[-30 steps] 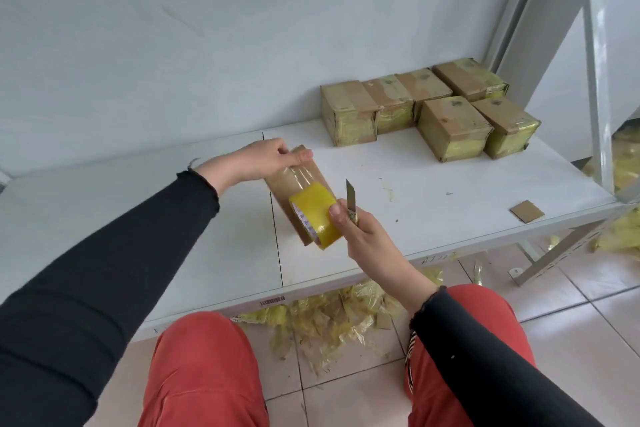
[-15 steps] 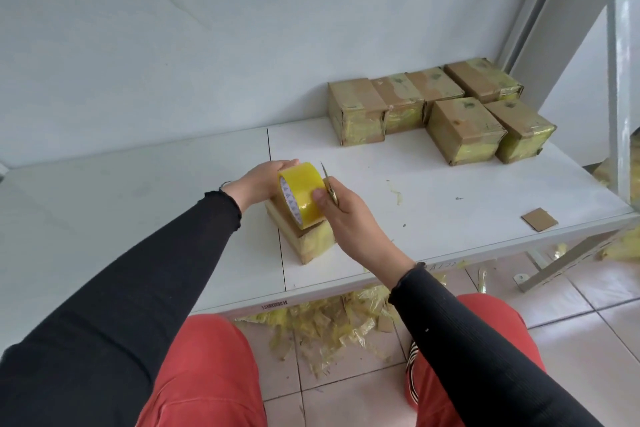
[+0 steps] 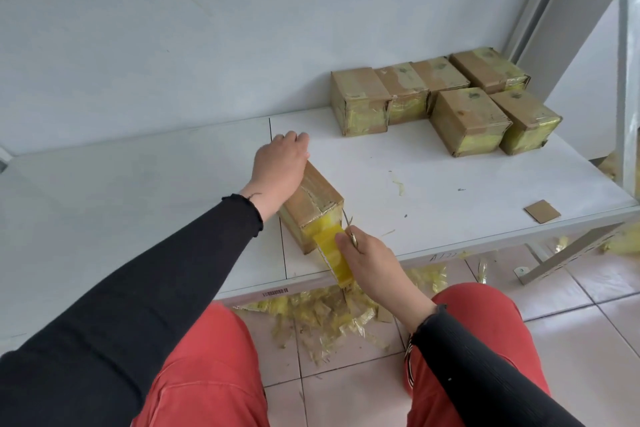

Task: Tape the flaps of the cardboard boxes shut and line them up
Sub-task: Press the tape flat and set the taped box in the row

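Observation:
A small cardboard box lies on the white shelf near its front edge. My left hand rests on the box's far end, fingers curled over its far side. My right hand grips a yellow tape roll below the box's near face, with a strip of tape running up onto that face. A thin knife blade sticks up from the same hand. Several taped boxes stand grouped at the back right.
A loose cardboard scrap lies near the shelf's right front corner. Yellow tape scraps litter the tiled floor under the shelf. A grey metal upright rises at the right. My red-trousered knees sit below the shelf edge.
The tape roll came down from the box's top, over its near edge, to below the near face, drawing tape along. My left hand slid to the box's far end.

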Demonstrator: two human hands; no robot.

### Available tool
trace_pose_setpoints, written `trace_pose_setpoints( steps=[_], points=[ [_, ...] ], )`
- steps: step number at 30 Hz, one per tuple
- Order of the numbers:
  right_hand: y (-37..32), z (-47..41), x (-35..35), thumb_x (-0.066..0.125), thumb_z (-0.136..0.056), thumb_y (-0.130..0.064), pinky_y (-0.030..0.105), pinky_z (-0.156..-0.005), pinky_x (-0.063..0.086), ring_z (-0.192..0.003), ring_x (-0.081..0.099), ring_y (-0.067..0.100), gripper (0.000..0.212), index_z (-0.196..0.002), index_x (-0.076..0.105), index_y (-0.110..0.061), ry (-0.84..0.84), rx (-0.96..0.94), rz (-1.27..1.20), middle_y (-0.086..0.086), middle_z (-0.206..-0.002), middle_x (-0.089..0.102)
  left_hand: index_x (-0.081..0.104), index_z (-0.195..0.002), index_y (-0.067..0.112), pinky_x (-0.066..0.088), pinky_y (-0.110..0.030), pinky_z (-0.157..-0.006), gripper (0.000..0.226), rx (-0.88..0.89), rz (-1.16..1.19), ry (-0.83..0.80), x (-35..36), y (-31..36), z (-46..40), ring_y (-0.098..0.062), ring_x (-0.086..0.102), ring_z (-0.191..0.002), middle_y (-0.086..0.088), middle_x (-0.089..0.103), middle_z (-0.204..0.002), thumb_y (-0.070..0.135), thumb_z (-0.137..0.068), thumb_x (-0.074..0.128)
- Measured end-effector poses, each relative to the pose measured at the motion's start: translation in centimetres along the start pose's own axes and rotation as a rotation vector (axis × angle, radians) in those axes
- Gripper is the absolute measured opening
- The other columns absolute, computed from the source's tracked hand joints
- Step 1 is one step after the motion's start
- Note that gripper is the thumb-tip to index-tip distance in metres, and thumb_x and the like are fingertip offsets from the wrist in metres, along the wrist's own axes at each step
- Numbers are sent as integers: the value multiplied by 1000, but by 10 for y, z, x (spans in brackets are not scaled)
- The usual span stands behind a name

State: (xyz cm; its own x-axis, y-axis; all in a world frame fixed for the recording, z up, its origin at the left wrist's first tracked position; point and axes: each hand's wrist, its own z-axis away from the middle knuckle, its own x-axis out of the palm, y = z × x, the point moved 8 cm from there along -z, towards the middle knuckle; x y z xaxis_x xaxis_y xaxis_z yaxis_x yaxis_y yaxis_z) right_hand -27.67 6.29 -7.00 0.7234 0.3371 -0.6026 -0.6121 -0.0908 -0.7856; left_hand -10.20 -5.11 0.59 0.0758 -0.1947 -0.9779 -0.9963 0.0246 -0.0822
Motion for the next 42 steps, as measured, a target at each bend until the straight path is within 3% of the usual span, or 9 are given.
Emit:
trace_pose_setpoints(
  steps=[4, 8, 11, 15, 22, 27, 32, 39, 42],
  points=[
    [6, -1, 3, 41, -106, -45, 29, -56, 29, -54, 41, 5, 38, -71, 35, -32, 14, 31, -118, -10, -58, 42, 55, -131, 5, 45, -43, -96, 69, -147, 96, -81, 9, 22, 28, -33, 48, -124, -13, 59, -129, 65, -102, 35],
    [10, 1, 9, 43, -107, -40, 32, -59, 27, -53, 32, 4, 39, -72, 34, -25, 7, 74, -340, -18, -52, 37, 6, -163, 0, 6, -44, -129, 94, -187, 160, -180, 36, 40, 50, -32, 8, -158, -22, 14, -170, 71, -101, 14],
    [-2, 0, 11, 43, -108, -38, 32, -64, 31, -58, 35, 4, 35, -78, 42, -22, 9, 58, -445, -17, -61, 38, -1, -164, 5, -3, -42, -129, 100, -157, 207, -193, 40, 35, 34, -26, 0, -160, -16, 4, -172, 78, -96, 8],
    [-24, -13, 17, 43, -109, -37, 43, -85, 45, -87, 52, 28, 35, -109, 56, -5, -57, 11, -470, 17, -92, 58, -8, -164, 10, -6, -38, -129, 99, -20, 197, -320, 46, 17, -6, -19, -8, -160, -10, -7, -173, 79, -96, 12],
    [-27, -20, 44, 41, -111, -32, 42, -111, 37, -123, 52, 29, 41, -139, 48, -3, -162, -1, -461, 23, -135, 57, -7, -164, 7, -8, -40, -127, 70, 4, 166, -321, 53, 26, -23, -27, -11, -159, -20, -9, -171, 43, -109, 20],
    [-22, -20, 41, 42, -110, -34, 59, -102, 43, -111, 54, 51, 44, -113, 51, 9, -36, 12, -525, 37, -114, 58, 2, -166, 21, -1, -45, -129, 74, -19, 222, -204, 50, 24, -14, -28, -5, -160, -21, 0, -171, 61, -106, 13],
    [-9, -11, 44, 40, -108, -45, 43, -63, 38, -67, 50, 33, 44, -81, 43, -10, 40, 43, -449, 21, -80, 65, 5, -166, 23, 1, -45, -129, 76, 5, 183, -165, 54, 27, -15, -28, -2, -160, -20, 5, -171, 66, -103, 9],
    [-14, -5, 49, 37, -106, -52, 50, -81, 53, -92, 66, 45, 45, -93, 52, -13, 29, 73, -472, 28, -95, 68, 12, -166, 27, 1, -45, -129, 73, -13, 214, -199, 50, 26, -14, -28, -2, -160, -20, 4, -172, 65, -104, 9],
    [-13, -3, 46, 39, -108, -48, 59, -89, 52, -100, 60, 53, 51, -102, 50, 2, 28, 69, -525, 38, -105, 62, 12, -166, 18, 2, -41, -128, 80, 2, 503, -215, 28, 26, -13, -29, -3, -160, -18, 5, -172, 63, -99, 9]
  ],
)
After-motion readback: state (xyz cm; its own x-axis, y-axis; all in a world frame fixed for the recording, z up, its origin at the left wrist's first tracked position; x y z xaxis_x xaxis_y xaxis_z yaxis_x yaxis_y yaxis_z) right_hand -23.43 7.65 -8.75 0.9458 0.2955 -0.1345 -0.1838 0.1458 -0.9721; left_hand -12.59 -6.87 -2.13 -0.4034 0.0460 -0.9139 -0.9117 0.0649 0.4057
